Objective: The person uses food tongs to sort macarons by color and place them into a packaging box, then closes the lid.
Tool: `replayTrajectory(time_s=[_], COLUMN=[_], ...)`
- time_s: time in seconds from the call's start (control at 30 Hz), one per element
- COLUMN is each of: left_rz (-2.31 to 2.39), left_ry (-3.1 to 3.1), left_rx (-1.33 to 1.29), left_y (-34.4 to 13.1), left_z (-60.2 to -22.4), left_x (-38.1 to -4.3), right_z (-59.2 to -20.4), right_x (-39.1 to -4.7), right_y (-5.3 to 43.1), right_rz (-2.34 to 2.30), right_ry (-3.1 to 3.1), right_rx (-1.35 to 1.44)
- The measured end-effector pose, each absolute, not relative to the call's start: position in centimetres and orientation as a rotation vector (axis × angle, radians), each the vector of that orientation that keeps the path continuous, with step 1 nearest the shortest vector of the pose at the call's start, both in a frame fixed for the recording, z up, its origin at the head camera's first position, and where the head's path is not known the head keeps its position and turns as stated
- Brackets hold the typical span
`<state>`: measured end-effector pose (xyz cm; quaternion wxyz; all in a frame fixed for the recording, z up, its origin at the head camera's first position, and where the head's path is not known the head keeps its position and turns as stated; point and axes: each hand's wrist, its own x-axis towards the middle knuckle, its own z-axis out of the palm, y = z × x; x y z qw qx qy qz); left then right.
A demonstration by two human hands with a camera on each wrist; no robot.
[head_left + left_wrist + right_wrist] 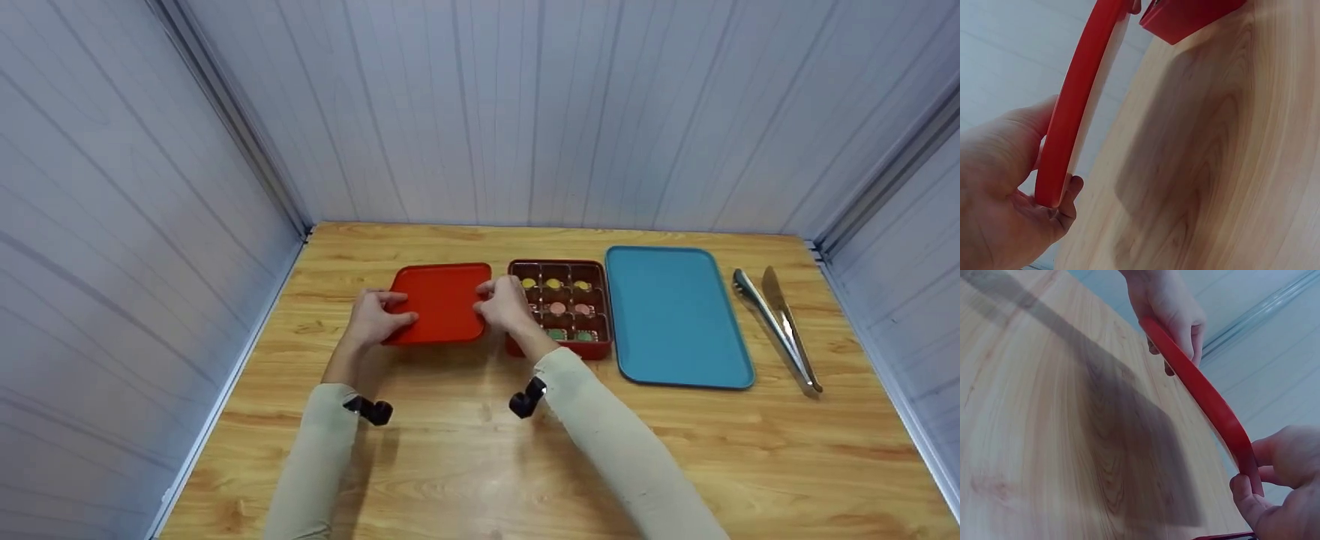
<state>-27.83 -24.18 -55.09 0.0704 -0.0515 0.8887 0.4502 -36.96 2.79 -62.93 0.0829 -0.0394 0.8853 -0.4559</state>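
Both hands grip a flat red lid (441, 304) by its opposite side edges, holding it above the wooden table, where its shadow falls. My left hand (373, 318) has the left edge between thumb and fingers; in the left wrist view fingertips (1075, 185) curl under the rim. At the right edge, my right hand (507, 304) pinches the lid, its thumb and fingers on either face in the right wrist view. Just right of the lid stands a dark red box (596, 349) with a compartmented insert of yellow-, pink- and green-topped sweets; my right hand and wrist hide its left part.
A blue tray (679, 319) lies to the right of the box. Beyond it are metal tongs (772, 322) and a long flat metal utensil (784, 311), close together. Pale panelled walls (495, 112) enclose the wooden table (450, 465) at the back and both sides.
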Motion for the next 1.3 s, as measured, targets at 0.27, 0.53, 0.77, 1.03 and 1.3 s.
replayTrajectory(time_s=[0.27,0.53,0.77,1.03,1.3], left_rz=[1.301,1.302,1.265,1.237,1.255], left_ry=[2.748,2.778,2.800,2.825,2.779], left_rx=[-0.110,-0.035,0.038,0.140,0.182], left_y=[-22.5,-19.7,-16.4,-12.6,-9.2], left_z=[-53.9,-52.9,-52.2,-52.3,-53.1], left_x=[-28.1,-28.8,-29.2,-29.2,-29.4], right_z=[-62.6,-53.1,-52.8,-50.8,-51.1], right_x=[-37.6,-31.6,-32.1,-30.4,-30.0], right_y=[4.9,7.2,10.8,14.0,17.4], right_rz=[-1.342,-1.354,-1.342,-1.251,-1.237], right_ry=[2.655,2.651,2.653,2.667,2.727], right_rx=[-0.159,-0.116,-0.076,-0.006,-0.002])
